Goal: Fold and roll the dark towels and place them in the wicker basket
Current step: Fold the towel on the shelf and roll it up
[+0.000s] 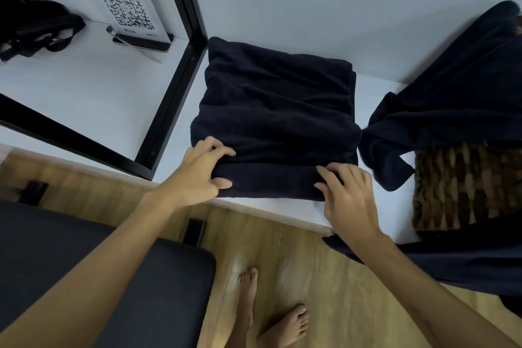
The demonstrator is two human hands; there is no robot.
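1. White tabletop (180,110) runs against a pale wall, with light wood plank flooring (324,285) below its near edge and two bare feet (271,316) standing on the planks.
2. On the tabletop, near its front edge, lies a folded dark navy terry towel (276,110), roughly square, with soft creases running across it and its near edge turned up into a thick band.
3. The left hand (202,171) grips the near left corner of that band: the fingers curl over the top of the fold and the thumb presses against its front face.
4. The right hand (346,196) sits on the near right corner of the same band, fingers bent and spread over the cloth, fingertips digging into the fold; the thumb's position is hidden.
5. To the right stands a brown woven wicker basket (463,186), on the tabletop and well to the side of the folded towel.
6. A second loose dark navy towel (452,87) drapes over the basket's rim and spills onto the tabletop, its edge just beside the folded towel's right side.
7. More dark cloth (457,260) hangs off the table edge below the basket.
8. A black metal frame (175,85) crosses the left side; beyond it stand a white QR code sign (121,5) and a black strap bundle (34,28).
9. A black padded seat (107,257) fills the lower left, under the left forearm.
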